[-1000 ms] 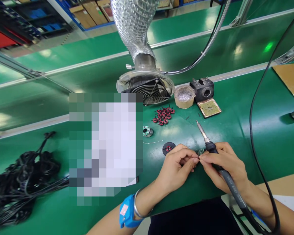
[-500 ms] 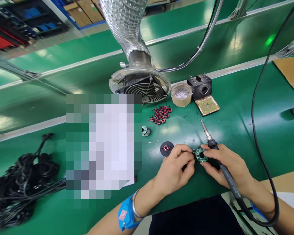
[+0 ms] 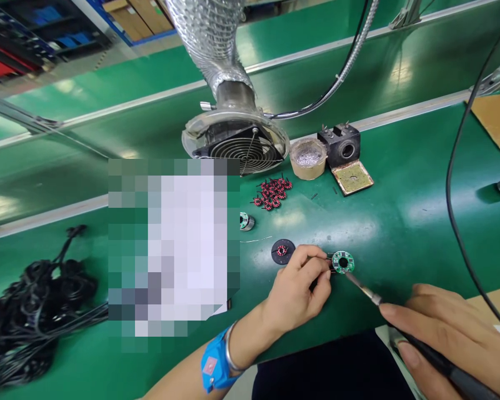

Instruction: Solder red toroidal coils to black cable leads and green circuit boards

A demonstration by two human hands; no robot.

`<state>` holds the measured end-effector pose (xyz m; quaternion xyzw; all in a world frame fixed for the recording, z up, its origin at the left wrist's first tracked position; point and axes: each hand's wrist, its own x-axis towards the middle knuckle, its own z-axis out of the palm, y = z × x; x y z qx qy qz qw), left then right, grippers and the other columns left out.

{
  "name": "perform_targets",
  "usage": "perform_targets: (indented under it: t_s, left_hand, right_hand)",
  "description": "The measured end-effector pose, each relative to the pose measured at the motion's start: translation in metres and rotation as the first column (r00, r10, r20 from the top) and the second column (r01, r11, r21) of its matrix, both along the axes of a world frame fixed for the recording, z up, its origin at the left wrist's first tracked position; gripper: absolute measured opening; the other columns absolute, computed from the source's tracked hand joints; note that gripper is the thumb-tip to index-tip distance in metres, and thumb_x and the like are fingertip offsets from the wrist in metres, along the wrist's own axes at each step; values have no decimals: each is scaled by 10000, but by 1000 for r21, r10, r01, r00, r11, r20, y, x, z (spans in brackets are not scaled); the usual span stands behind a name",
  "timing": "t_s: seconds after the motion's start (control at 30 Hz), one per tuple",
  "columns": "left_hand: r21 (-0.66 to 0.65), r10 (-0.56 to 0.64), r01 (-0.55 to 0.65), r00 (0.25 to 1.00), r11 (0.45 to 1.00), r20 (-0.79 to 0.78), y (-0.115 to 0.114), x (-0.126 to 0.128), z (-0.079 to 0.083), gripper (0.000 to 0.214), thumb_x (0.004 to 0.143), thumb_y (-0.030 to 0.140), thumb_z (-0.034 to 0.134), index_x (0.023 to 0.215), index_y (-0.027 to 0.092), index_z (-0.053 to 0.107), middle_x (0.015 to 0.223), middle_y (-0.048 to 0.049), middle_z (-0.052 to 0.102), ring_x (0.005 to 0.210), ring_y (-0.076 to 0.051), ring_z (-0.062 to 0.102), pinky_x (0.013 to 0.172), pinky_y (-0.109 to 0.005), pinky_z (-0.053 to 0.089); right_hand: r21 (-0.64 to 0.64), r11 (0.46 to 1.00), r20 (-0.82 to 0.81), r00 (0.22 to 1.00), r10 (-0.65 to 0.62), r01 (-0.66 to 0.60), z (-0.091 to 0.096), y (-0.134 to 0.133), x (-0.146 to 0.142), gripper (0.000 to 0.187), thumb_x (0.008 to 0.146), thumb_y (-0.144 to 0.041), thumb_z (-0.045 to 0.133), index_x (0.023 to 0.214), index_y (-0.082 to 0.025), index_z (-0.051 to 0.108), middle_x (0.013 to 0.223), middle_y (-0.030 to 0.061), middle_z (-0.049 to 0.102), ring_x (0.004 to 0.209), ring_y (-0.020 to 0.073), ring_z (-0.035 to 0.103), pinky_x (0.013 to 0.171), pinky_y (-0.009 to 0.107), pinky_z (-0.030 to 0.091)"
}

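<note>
My left hand (image 3: 302,289) is pinching thin wires (image 3: 332,271) between thumb and fingers, nearly shut, and the exact grip is hiding behind my knuckles. The green ring-shaped circuit board with a dark centre (image 3: 350,261) is sitting just beyond those fingertips, on their right, with the wires running between. My right hand (image 3: 450,328) is holding a black-handled soldering iron with a metal shaft (image 3: 370,294), fingers wrapping the grip narrowly; its tip is pointing at the board's lower edge, and I cannot tell whether it is touching.

A glossy green worktop (image 3: 400,233) is stretching beneath. Near my left knuckles a flat black disc (image 3: 276,259) is bearing one small red-and-black wound ring (image 3: 282,251); farther off, a pile of similar rings (image 3: 271,193) is lying. A tangle of black cables (image 3: 45,311) is spreading at the far left. Above the bench a silver corrugated duct (image 3: 212,41) is hanging over a black fan with a wire guard (image 3: 250,147), and cardboard boxes (image 3: 139,19) are standing on shelving behind.

A round tan pot (image 3: 308,171) is holding silvery, rough-looking material. Beside it a black metal stand with a round opening (image 3: 337,145) is adjoining a shallow square tray (image 3: 359,188) that is containing a yellowish pad (image 3: 352,176).
</note>
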<state>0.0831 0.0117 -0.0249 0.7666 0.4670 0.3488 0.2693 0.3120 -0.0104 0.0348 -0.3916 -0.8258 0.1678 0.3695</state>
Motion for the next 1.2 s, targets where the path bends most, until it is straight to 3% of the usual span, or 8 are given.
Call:
perform_targets:
  t_s: [0.4,0.73,1.2]
  left_hand:
    - [13,7,-7,1000,1000,-14,-1,1,0,79,872,112,536,893,182,564,1013,-74,592,792,-129,663,693,-231,585]
    - [18,19,-19,999,1000,-33,-1,2,1,82,877,121,528,909,187,564,1007,-77,604,779,-133,663,684,-240,593]
    - [7,30,-30,999,1000,-43,0,2,0,83,874,120,526,897,190,566,997,-70,608,777,-132,670,667,-227,591]
  right_hand:
    - [-11,999,28,999,42,-42,-13,-2,-6,326,782,-111,546,1083,-203,630,779,54,688,691,212,661,645,366,565]
    - [19,995,101,990,96,-98,-3,4,-7,297,770,-103,543,1041,-177,642,723,55,678,654,203,649,617,370,571]
    - [-4,998,77,995,62,-62,-3,0,-1,301,785,-89,561,1054,-193,645,756,47,687,682,196,647,646,370,564]
